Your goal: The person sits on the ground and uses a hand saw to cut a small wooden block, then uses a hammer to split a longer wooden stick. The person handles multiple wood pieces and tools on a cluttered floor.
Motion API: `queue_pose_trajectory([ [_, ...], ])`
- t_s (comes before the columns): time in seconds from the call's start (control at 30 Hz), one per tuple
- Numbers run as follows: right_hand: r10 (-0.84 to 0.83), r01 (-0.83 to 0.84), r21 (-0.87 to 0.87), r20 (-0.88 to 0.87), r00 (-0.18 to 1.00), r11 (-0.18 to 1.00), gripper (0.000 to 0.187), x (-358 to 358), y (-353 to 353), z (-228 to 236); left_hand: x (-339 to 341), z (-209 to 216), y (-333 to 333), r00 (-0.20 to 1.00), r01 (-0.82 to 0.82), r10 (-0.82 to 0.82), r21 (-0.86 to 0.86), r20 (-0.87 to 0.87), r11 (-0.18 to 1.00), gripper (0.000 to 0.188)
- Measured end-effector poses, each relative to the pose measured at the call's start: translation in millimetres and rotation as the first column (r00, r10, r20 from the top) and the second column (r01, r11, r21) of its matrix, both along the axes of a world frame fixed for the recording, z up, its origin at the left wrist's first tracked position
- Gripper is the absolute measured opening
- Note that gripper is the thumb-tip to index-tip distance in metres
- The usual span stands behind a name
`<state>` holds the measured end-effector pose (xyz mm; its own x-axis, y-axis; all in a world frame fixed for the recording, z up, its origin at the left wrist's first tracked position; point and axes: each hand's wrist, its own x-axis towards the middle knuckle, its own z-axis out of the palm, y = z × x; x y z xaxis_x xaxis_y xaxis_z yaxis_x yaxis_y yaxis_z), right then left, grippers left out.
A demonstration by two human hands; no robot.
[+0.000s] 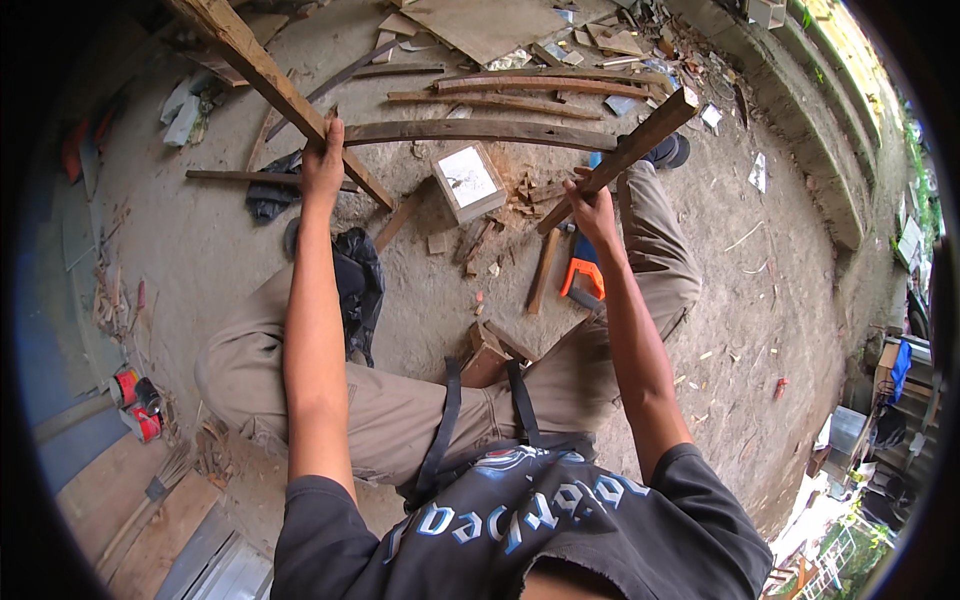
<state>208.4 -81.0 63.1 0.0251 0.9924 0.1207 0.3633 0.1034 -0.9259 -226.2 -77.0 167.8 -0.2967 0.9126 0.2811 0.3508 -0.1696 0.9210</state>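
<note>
In front of me a wooden frame is held up: a long left post (262, 75), a shorter right post (645, 138) and a crosspiece (480, 132) running between them. My left hand (322, 165) is closed around the left post close to where the crosspiece meets it. Lower down, my right hand (594, 212) grips the right post, its fingers partly hidden by the wood. Below that hand a handsaw with an orange handle (583, 279) lies on the ground beside a short wooden stick (544, 270). A block with a white top (468, 180) sits between my arms.
Several wooden strips (500, 102) and a flat board (480, 25) lie beyond the frame. Wood scraps (480, 245) surround the block. A black plastic bag (357, 290) rests by my left leg. Red cans (137, 403) stand at left; concrete steps (810, 130) rise at right.
</note>
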Motion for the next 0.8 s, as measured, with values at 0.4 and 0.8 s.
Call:
queue_pose_trajectory([
  [0.4,0.052,-0.053,-0.019,-0.074,0.996,0.998,0.033,-6.2,-20.1,-4.7,2.5,-1.9,-1.2,0.995,-0.090,0.089,0.008,0.051,0.996,0.060],
  [0.8,0.018,-0.020,0.089,0.024,1.000,0.996,0.034,-23.6,-53.9,27.2,-18.2,20.2,-0.1,0.821,-0.346,0.332,-0.057,0.464,0.937,0.064],
])
